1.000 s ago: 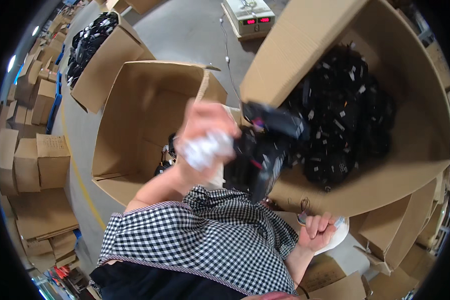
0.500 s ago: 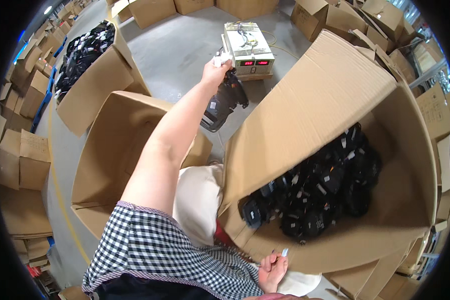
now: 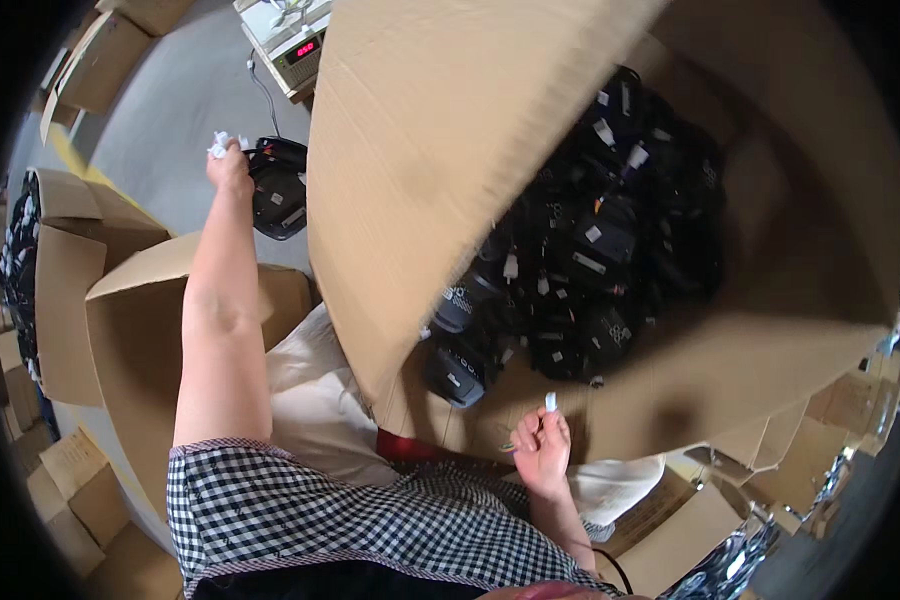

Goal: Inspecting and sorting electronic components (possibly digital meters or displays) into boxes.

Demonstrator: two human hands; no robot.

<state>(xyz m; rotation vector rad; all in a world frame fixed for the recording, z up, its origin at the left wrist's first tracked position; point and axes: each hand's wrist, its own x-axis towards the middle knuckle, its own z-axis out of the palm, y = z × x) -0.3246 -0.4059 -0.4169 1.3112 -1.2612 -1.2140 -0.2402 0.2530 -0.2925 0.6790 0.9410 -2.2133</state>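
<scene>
My left hand (image 3: 230, 172), stretched out at the far left, is closed around white connector plugs (image 3: 224, 146). Black plastic units (image 3: 282, 200) hang by it, apparently on the leads of those plugs; how many is hard to tell. Close to my body, my right hand (image 3: 542, 450) is closed on a small white connector (image 3: 551, 401), with a few coloured wires showing at the other side of the fingers. Just beyond that hand, a heap of black units (image 3: 580, 240) with white plugs and labels lies inside a big open carton (image 3: 410, 180).
An instrument with a red digital display (image 3: 305, 48) stands on the floor beyond the carton's raised flap, a cable running from it. Under my left arm is another open carton (image 3: 135, 340). A further carton (image 3: 68, 300) of black units stands at far left.
The view has swung right and closer to the big carton, so the instrument now sits farther left. Both hands keep their hold; my right hand is now in front of the carton's near wall.
</scene>
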